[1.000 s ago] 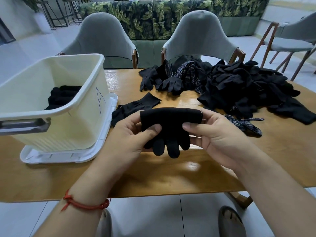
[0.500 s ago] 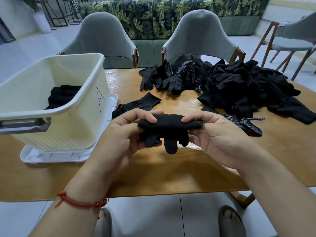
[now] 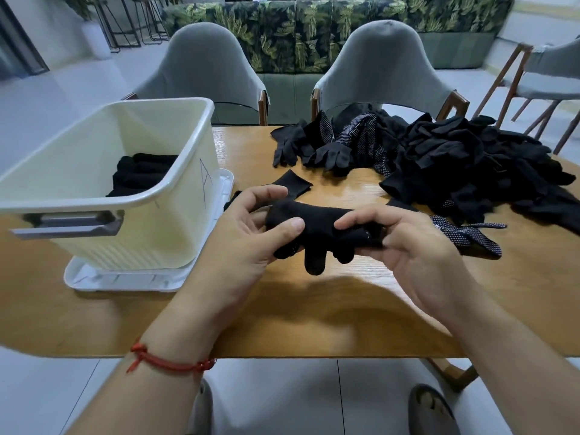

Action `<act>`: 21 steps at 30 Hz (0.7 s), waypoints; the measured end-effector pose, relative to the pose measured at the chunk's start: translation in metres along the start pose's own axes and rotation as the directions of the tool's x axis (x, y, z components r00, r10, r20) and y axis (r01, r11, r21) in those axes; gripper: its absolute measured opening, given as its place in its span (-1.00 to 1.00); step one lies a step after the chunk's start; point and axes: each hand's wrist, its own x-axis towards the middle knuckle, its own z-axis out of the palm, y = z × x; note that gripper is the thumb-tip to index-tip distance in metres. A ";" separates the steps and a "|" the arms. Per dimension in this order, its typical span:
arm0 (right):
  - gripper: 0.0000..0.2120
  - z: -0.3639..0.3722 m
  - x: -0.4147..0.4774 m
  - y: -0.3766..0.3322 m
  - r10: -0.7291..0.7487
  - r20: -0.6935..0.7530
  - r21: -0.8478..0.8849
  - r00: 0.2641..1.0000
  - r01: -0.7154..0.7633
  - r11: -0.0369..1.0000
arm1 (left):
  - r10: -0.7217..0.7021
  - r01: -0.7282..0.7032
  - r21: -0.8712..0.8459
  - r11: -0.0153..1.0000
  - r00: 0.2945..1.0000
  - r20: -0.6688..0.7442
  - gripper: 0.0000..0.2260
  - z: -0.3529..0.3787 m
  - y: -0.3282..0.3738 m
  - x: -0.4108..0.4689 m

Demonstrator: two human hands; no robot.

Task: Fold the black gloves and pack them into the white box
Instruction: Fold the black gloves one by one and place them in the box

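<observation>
A person is working at a wooden table (image 3: 314, 324) that is filling the middle of the frame, in a pale-tiled room where a leaf-print sofa (image 3: 314, 29) is running along the top edge. Two grey chairs (image 3: 204, 67) are facing the table's far side, and a third chair (image 3: 552, 70) is showing at the upper right. At centre, one black glove (image 3: 317, 227) is being held just above the tabletop, bunched into a band with its finger ends hanging down. The left hand (image 3: 244, 243) is gripping its left end, thumb pressing the front and fingers curling behind. The right hand (image 3: 417, 255) is pinching its right end, fingers bent over the top. One white box (image 3: 131, 221), marked with a letter A, is standing at the left of the frame on one white lid (image 3: 125, 279), with folded gloves (image 3: 141, 174) lying dark in its far corner. One heap of black gloves (image 3: 455, 161), too tangled to count, is sprawling across the upper right of the table. One flat glove (image 3: 292, 183) is lying just behind the hands, and one dotted glove (image 3: 464, 237) is lying just right of them. A red cord bracelet (image 3: 169, 362) is circling the left wrist.
</observation>
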 end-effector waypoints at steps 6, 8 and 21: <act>-0.79 0.037 -0.002 -0.017 -0.081 -0.133 -0.247 0.988 0.046 0.968 | 0.022 -0.022 0.047 0.999 1.000 0.016 -0.58 -0.013 0.020 -0.008; -0.74 0.047 0.001 -0.023 -0.137 -0.184 -0.261 0.973 0.086 0.961 | 0.073 -0.074 0.088 0.993 0.997 0.015 -0.65 -0.016 0.034 -0.016; -0.73 0.142 0.042 -0.131 -0.074 0.301 -0.585 0.951 0.246 0.773 | 0.389 -0.317 0.356 0.879 0.909 -0.152 -0.78 -0.076 0.113 -0.059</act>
